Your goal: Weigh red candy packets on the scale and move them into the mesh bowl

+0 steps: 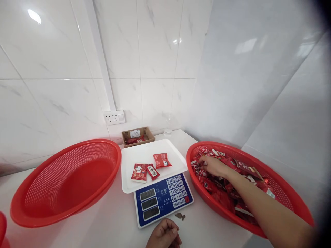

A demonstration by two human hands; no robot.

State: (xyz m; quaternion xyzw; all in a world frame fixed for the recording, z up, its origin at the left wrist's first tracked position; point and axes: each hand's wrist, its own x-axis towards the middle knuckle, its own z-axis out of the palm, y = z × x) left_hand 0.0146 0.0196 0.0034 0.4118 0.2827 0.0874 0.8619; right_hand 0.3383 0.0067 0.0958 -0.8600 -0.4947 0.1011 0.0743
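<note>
My right hand [213, 166] reaches into a red plastic basket [292, 203] heaped with red snack packets [222, 199]. Its fingers are curled down onto a packet near the left rim, and their tips are partly hidden among the wrappers. Curled loosely, my left hand [165, 234] rests in front of the scale, with nothing visible in it. On the blue-and-white digital scale [164, 198] lies a white tray [144, 151]. It holds a flat square red packet [139, 173], a small red packet [152, 171] and a plumper red packet [162, 160].
To the left stands another red basket [77, 186], with a third red rim [2, 227] at the frame edge. Behind the tray are a small cardboard box [148, 135] with red packets and a clear bottle [168, 127]. A brown scrap [180, 216] lies before the scale.
</note>
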